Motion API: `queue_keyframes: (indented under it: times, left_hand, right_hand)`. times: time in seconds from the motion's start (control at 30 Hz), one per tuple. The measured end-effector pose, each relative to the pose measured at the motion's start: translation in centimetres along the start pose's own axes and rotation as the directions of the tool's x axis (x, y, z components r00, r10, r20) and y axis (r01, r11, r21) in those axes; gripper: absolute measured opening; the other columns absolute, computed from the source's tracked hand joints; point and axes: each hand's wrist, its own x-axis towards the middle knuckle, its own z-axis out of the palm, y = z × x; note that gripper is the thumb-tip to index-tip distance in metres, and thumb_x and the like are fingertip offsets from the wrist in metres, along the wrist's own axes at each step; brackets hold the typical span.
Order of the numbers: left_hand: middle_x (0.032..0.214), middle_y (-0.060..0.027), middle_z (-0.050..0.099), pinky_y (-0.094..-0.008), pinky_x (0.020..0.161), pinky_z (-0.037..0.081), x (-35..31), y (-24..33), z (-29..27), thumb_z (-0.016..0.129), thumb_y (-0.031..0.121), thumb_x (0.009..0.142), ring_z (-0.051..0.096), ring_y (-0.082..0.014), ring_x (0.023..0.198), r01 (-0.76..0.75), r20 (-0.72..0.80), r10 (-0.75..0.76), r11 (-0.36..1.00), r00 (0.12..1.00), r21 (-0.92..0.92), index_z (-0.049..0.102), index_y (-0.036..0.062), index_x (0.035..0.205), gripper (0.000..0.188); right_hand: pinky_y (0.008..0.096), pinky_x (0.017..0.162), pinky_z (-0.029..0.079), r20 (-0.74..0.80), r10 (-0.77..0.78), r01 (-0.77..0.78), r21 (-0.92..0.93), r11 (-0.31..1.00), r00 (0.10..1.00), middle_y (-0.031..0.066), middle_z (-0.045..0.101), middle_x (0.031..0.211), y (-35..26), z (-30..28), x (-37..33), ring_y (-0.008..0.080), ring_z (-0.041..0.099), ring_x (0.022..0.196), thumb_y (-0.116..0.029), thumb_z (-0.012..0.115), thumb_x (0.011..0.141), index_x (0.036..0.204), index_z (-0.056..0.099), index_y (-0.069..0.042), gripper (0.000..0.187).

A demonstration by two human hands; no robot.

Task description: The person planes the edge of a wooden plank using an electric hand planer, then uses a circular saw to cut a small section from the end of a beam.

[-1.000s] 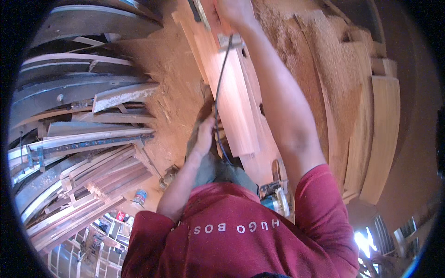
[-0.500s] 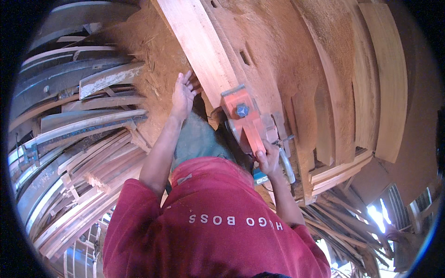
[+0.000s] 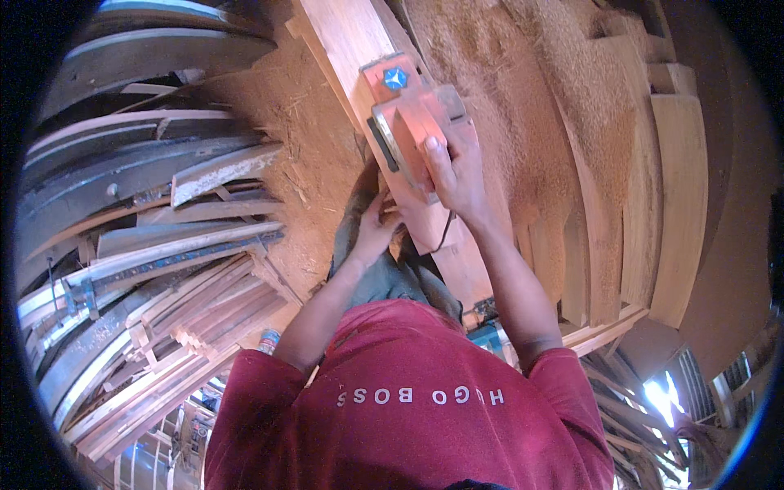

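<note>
My right hand (image 3: 460, 175) is wrapped round the rear handle of an orange electric hand planer (image 3: 404, 122) with a blue front knob. The planer sits on a long pale wooden board (image 3: 347, 37) that runs from the far edge toward my body. A dark cord trails from the back of the tool. My left hand (image 3: 377, 231) is at the board's left edge, behind and left of the planer. Its fingers are bent and somewhat apart, with nothing visible in them; whether they touch the board I cannot tell.
Sawdust and shavings (image 3: 498, 98) cover the work surface on the right. Beyond them lie several curved planks (image 3: 678, 204). Stacks of timber (image 3: 220, 302) fill the left side, beside a shavings-covered floor (image 3: 306, 171). Bright light enters at the lower right.
The planer has moved forward along the board with my right hand on it. My left hand, raised with spread fingers before, has come down and back to the board's left edge.
</note>
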Motion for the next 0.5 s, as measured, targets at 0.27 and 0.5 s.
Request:
queue_keyframes:
  times: [0.27, 0.5]
  left_hand:
    - [0.123, -0.0105, 0.063, -0.032, 0.089, 0.055, 1.2, 2.0, -0.8, 0.063, 0.0, 0.094, 0.063, -0.0184, 0.109, 0.046, 0.141, -0.062, 0.993, 0.988, 0.113, 0.039, -0.0034, 0.145, 0.057]
    - [0.127, -0.0103, 0.062, -0.0309, 0.094, 0.053, 1.3, 2.3, -0.4, 0.065, 0.01, 0.095, 0.065, -0.0178, 0.108, 0.001, 0.165, -0.013, 0.998, 0.986, 0.069, 0.039, -0.0055, 0.146, 0.059]
  right_hand:
    - [0.0407, 0.064, 0.048, -0.077, -0.274, 0.257, -0.181, 0.949, 0.959, 0.0246, 0.062, 0.076, -6.3, 4.5, 20.4, 0.032, 0.062, 0.066, -0.045, 0.048, 0.1, 0.104, 0.068, -0.001, 0.049]
    - [0.0474, 0.082, 0.051, -0.158, -0.328, 0.29, -0.22, 0.931, 0.932, 0.0241, 0.068, 0.102, -12.8, 6.9, 34.7, 0.0417, 0.066, 0.096, -0.057, 0.041, 0.1, 0.109, 0.07, -0.01, 0.056]
